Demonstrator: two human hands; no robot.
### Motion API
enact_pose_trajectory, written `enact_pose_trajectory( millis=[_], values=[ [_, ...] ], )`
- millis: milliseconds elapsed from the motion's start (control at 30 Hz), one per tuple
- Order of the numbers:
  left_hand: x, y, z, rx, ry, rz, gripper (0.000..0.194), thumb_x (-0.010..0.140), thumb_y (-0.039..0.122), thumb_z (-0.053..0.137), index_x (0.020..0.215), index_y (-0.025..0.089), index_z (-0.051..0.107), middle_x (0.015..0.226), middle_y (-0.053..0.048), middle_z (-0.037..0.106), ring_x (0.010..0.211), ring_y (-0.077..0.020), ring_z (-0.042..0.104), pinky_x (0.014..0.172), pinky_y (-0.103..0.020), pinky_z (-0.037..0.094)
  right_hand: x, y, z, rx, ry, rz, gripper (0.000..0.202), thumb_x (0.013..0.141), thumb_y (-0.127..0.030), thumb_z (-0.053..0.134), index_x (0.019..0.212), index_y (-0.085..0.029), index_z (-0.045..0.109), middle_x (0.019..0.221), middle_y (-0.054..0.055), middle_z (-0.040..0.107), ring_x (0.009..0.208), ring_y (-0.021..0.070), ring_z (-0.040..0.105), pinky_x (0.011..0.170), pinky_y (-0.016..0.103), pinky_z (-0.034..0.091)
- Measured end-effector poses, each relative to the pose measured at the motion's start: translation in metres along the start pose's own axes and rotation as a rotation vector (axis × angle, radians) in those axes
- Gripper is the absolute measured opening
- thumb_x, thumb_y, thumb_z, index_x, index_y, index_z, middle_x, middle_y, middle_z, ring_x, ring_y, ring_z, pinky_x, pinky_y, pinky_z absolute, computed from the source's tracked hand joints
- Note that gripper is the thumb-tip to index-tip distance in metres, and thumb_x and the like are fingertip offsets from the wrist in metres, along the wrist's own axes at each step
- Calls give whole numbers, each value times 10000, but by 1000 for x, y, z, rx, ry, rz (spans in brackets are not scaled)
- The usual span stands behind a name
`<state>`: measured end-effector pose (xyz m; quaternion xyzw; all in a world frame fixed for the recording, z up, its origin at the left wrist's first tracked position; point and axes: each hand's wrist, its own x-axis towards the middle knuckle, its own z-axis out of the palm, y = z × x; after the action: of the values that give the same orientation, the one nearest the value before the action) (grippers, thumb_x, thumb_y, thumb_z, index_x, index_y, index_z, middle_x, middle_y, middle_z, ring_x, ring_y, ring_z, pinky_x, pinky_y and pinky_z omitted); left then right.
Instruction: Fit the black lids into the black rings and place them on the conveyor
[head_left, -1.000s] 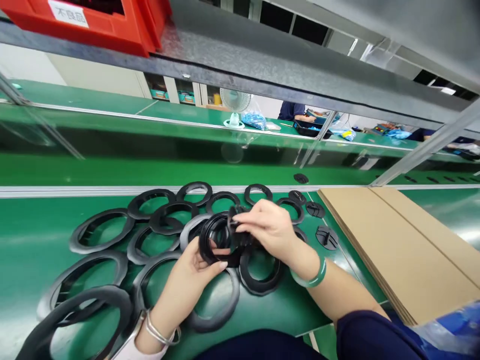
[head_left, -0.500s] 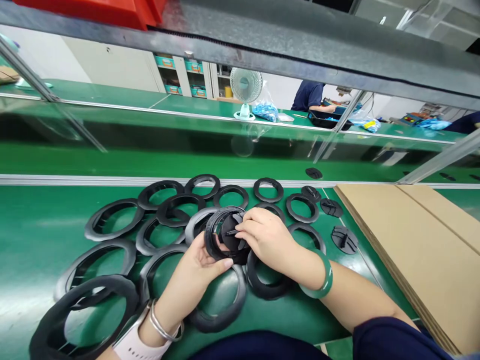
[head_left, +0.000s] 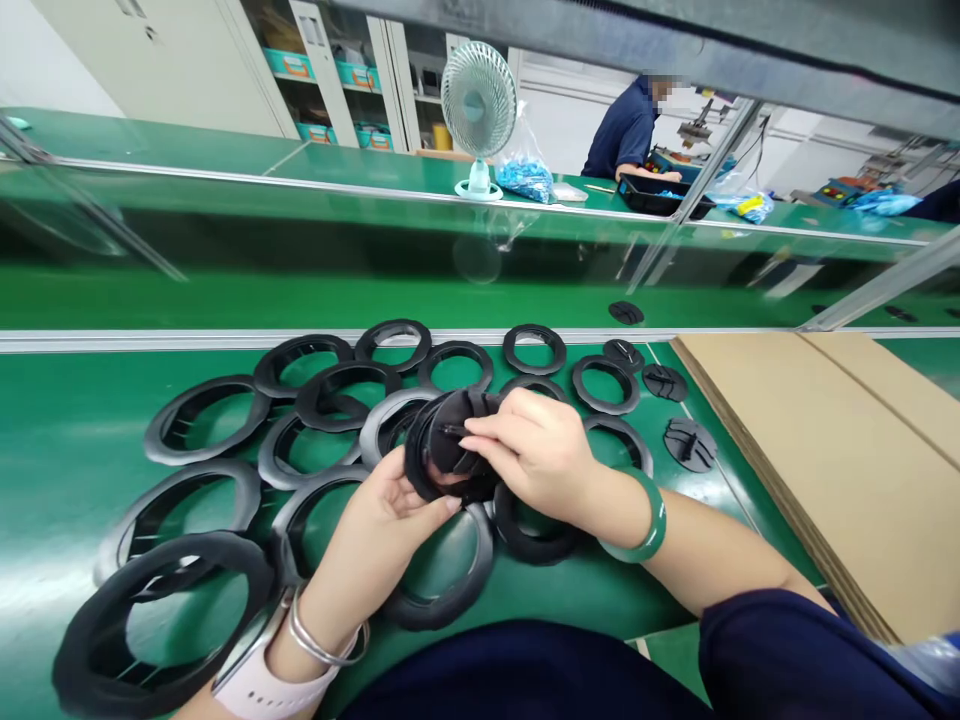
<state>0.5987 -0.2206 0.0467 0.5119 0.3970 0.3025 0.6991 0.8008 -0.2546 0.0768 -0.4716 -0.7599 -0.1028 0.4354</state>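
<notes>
Left hand point(head_left: 382, 515) fingers gripping matte black ring point(head_left: 431, 455), right hand point(head_left: 536, 455) fingers pinching its ribbed disc point(head_left: 450, 445) — glossy green belt point(head_left: 67, 450)

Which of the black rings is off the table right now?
The small black ring held up between the left hand and right hand; every other ring lies flat on the green table.

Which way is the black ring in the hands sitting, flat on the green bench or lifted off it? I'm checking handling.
Lifted. The black ring is tilted on edge above the bench, held by the left hand below and the right hand beside it.

Factory assembly line, green conveyor belt point(head_left: 225, 300), co-worker point(head_left: 626, 130) opposite
</notes>
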Motion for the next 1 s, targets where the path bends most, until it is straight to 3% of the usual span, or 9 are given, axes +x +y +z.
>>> enact_pose_trajectory(
  millis=[167, 400, 1000],
  values=[
    [-1, 0, 1, -47, 23, 16, 721, 663, 288, 931, 1244, 175, 518, 1113, -82, 731, 997, -206, 719, 845, -247, 619, -7, -2, 9, -44, -119, -83, 161, 1027, -228, 584, 973, -133, 703, 787, 46, 621, 708, 150, 556, 620, 299, 460],
    [-1, -2, -2, -63, -32, 24, 687, 726, 274, 906, 1282, 196, 509, 1114, -69, 722, 964, -187, 718, 855, -252, 618, -6, 4, 5, -122, -96, -235, 108, 1004, -131, 569, 984, -160, 671, 745, 21, 605, 676, 143, 537, 583, 297, 431],
    [-2, -5, -5, -1, -48, 35, 619, 754, 292, 894, 1240, 221, 517, 1086, -41, 711, 978, -177, 708, 853, -223, 611, -1, -1, 3, -76, -233, -103, 240, 1031, -216, 523, 854, -150, 670, 763, 51, 579, 700, 175, 516, 630, 308, 443]
  ],
)
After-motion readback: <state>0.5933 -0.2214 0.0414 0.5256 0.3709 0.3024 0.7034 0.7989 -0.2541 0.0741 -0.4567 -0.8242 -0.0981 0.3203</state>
